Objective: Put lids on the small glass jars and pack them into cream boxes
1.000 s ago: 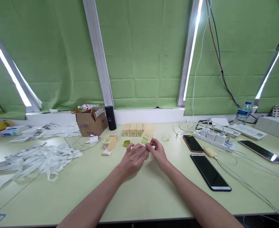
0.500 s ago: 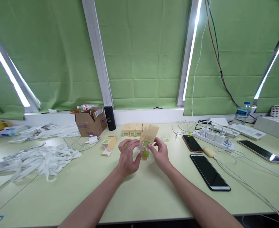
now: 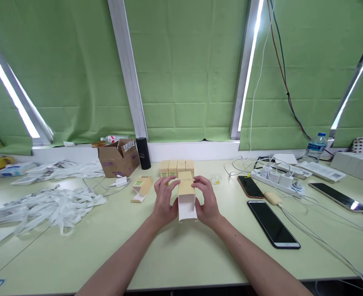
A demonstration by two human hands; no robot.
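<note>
Between my two hands is a small tan cardboard box (image 3: 187, 187), its white inner flap (image 3: 187, 207) hanging toward me. My left hand (image 3: 164, 202) is closed on the box's left side, and my right hand (image 3: 208, 202) grips its right side, fingertips along the top edges. Behind the box stands a row of similar small tan boxes (image 3: 173, 166). An unfolded tan carton (image 3: 143, 187) with a green window lies left of my left hand. To the right, beyond my right hand, is a small clear plastic piece (image 3: 215, 179) with a bit of yellow.
White straps (image 3: 61, 205) lie heaped at left. A brown carton (image 3: 118, 160) and a black cylinder (image 3: 143, 153) stand at the back. Phones (image 3: 273, 224), a power strip (image 3: 274, 181) and loose cables spread over the right side, with a water bottle (image 3: 315, 148) behind.
The box was tilted in my right hand, my left fingers at its side; now both hands hold it squarely, its white flap toward me. The small glass container beneath it is hidden now.
</note>
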